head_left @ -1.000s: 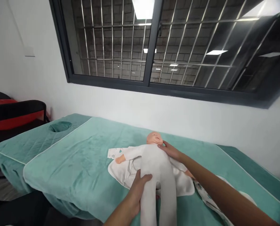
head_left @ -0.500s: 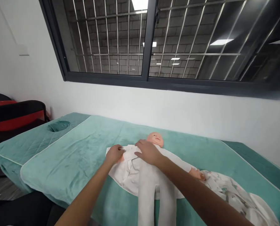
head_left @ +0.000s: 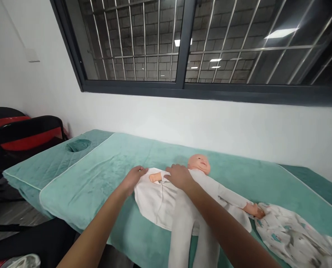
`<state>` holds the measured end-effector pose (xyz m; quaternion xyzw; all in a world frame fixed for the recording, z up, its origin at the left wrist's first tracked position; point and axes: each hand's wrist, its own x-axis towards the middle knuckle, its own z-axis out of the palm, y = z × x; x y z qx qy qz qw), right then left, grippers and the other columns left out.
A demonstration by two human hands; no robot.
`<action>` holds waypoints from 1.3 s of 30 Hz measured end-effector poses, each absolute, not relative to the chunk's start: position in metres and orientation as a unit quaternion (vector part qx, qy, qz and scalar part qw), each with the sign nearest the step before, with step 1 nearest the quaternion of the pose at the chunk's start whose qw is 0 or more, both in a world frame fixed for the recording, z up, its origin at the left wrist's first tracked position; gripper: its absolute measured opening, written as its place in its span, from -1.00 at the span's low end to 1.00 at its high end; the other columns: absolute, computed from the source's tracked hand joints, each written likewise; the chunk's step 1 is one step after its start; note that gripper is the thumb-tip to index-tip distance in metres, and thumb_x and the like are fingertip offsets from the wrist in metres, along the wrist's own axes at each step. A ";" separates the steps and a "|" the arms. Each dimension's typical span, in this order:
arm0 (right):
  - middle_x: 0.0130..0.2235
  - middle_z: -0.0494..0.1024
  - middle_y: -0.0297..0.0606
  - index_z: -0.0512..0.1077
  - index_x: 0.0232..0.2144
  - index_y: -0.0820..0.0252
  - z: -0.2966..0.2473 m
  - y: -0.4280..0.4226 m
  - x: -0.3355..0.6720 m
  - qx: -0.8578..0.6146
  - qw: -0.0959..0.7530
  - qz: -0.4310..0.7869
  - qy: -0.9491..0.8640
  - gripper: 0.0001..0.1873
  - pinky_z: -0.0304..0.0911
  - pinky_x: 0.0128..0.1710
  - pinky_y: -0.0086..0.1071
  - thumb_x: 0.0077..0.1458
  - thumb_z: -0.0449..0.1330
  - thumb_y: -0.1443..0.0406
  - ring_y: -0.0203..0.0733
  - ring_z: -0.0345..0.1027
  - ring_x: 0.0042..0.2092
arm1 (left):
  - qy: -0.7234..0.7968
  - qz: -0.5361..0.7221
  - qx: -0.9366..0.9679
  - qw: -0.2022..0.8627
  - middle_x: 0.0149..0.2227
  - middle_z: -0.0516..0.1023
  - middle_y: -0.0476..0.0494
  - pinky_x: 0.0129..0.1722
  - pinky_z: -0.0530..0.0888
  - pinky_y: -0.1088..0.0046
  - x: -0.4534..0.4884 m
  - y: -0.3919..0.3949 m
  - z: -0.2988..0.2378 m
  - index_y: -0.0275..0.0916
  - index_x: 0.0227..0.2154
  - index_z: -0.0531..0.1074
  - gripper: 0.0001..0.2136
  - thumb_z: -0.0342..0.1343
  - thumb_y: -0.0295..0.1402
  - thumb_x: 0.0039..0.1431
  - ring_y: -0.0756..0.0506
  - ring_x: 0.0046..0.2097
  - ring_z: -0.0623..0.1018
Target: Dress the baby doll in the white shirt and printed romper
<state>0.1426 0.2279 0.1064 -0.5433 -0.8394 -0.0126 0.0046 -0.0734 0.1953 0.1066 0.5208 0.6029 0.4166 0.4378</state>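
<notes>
A baby doll [head_left: 199, 164] in white clothing lies on its back, head toward the wall, on a white garment [head_left: 149, 201] spread beneath it. My left hand [head_left: 133, 178] is closed, with thumb and fingers pinching the upper left edge of that garment. The doll's small bare hand [head_left: 155, 177] lies on the cloth between my hands, poking out of its sleeve. Around the sleeved arm, close to the doll's shoulder, my right hand [head_left: 179, 176] is closed. My right forearm covers part of the doll's body. The doll's other arm [head_left: 235, 197] stretches out to the right.
A green padded bed [head_left: 98, 178] with a face hole [head_left: 78, 145] at its left end stands against the white wall. Patterned white cloth [head_left: 291, 230] lies bunched at the right. Red and black chairs [head_left: 28, 134] stand at the left, below a barred window [head_left: 143, 44].
My left hand has moved off the doll's hand to the garment's edge, leaving the doll's hand in sight. My right hand stays at the arm. The view has shifted a little.
</notes>
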 end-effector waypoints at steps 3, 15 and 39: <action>-0.16 0.53 -0.09 0.48 -0.12 0.10 0.100 0.230 0.137 -0.552 0.006 -0.012 -0.834 -0.71 0.15 -0.16 -0.23 0.24 0.05 0.14 0.01 0.38 -0.09 | 0.564 0.465 0.514 0.448 -0.56 0.38 -0.04 -0.51 0.30 0.45 -0.044 0.182 0.120 -0.18 -0.54 0.30 -0.73 0.08 -0.10 0.07 -0.06 -0.49 0.39; -0.06 0.49 -0.17 0.45 -0.13 0.22 0.094 0.231 0.154 -0.543 0.009 -0.014 -0.840 -0.78 0.28 0.01 -0.14 0.25 0.14 0.21 -0.12 0.38 -0.04 | 0.540 0.548 0.492 0.407 -0.46 0.33 0.02 -0.33 0.30 0.46 0.079 0.159 0.106 -0.18 -0.49 0.22 -0.73 -0.07 -0.14 0.23 -0.04 -0.36 0.35; -0.51 0.47 -0.24 0.30 -0.57 0.08 0.060 0.115 0.274 -0.705 0.381 0.197 -0.565 -0.51 0.20 -0.41 -0.26 0.15 -0.04 -0.11 -0.05 0.35 -0.42 | 0.506 0.496 0.508 0.490 -0.47 0.44 -0.01 -0.40 0.31 0.49 0.055 0.170 0.113 -0.27 -0.47 0.42 -0.77 0.05 -0.20 0.09 -0.04 -0.39 0.38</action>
